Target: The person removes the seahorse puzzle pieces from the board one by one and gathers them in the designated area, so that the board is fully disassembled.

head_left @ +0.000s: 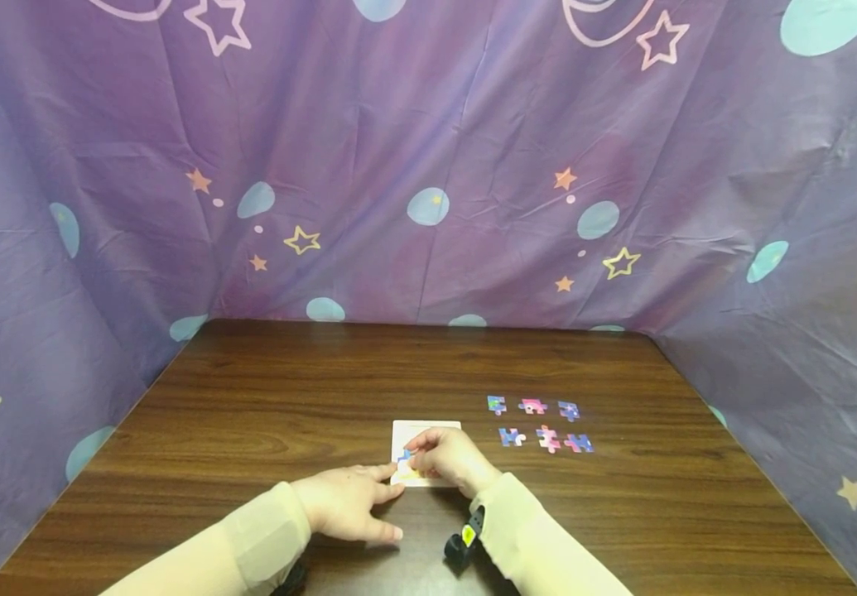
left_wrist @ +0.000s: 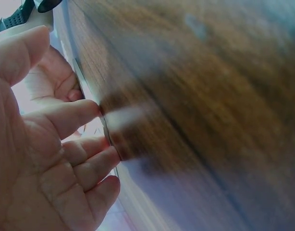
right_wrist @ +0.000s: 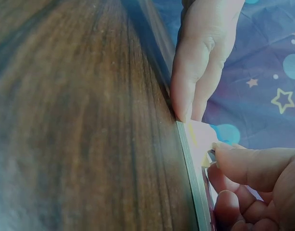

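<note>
A white-bordered puzzle board (head_left: 426, 425) lies flat on the brown table, with some blue and yellow showing on it. Spread, mostly straight fingers of my left hand (head_left: 342, 503) touch its left edge. Over the board is my right hand (head_left: 452, 457), its thumb and fingers pinching a small puzzle piece (right_wrist: 212, 156) close to the surface. Most of that piece is hidden by the fingertips. The right hand also covers much of the board. In the left wrist view, the left fingertips (left_wrist: 93, 109) rest along the board's side.
Several loose puzzle pieces lie right of the board in two rows, among them a pink one (head_left: 533, 406), a blue one (head_left: 569, 410) and a pink-white one (head_left: 548, 439). A purple star-patterned curtain (head_left: 428, 149) surrounds the table's (head_left: 286, 364) back and sides.
</note>
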Motion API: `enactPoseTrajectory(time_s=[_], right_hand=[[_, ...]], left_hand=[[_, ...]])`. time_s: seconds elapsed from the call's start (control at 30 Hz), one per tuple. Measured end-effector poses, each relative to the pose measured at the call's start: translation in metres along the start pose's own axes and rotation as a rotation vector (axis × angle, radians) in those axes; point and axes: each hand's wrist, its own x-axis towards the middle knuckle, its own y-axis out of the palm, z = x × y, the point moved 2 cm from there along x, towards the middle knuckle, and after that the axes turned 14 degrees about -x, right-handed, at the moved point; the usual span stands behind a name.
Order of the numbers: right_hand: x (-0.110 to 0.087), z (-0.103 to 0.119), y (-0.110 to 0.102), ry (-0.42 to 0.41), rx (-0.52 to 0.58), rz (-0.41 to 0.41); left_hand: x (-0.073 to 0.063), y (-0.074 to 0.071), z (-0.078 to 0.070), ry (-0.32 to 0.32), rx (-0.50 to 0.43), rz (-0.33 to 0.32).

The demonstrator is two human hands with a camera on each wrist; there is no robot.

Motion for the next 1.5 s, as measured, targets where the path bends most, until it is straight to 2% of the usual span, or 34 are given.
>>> enactPoseTrajectory(time_s=[0.33, 0.47, 0.63, 0.9, 1.1, 1.3, 1.5], right_hand=[[-0.004, 0.006, -0.001, -0.035, -0.034, -0.019], [0.0, 0.001, 0.0, -0.048, -0.042, -0.006], [0.002, -0.001, -0.001, -0.049, -0.004, 0.025], [0.003, -0.003, -0.003, -0.045, 0.045, 0.028], [0.005, -0.006, -0.006, -0.029, 0.126, 0.031], [0.006, -0.009, -0.015, 0.004, 0.221, 0.046], [0.009, -0.013, -0.028, 0.03, 0.235, 0.023]], left_hand=[[0.001, 0.001, 0.001, 0.0, 0.005, -0.002], [0.0, 0.001, 0.001, 0.0, 0.003, 0.001], [0.0, 0.001, 0.001, -0.005, 0.0, 0.004], [0.001, 0.0, 0.0, -0.009, -0.007, 0.011], [0.001, 0.0, 0.0, -0.017, -0.013, 0.014], [0.002, 0.0, 0.0, -0.026, -0.022, 0.018], [0.002, 0.0, 0.002, -0.041, -0.035, 0.03]])
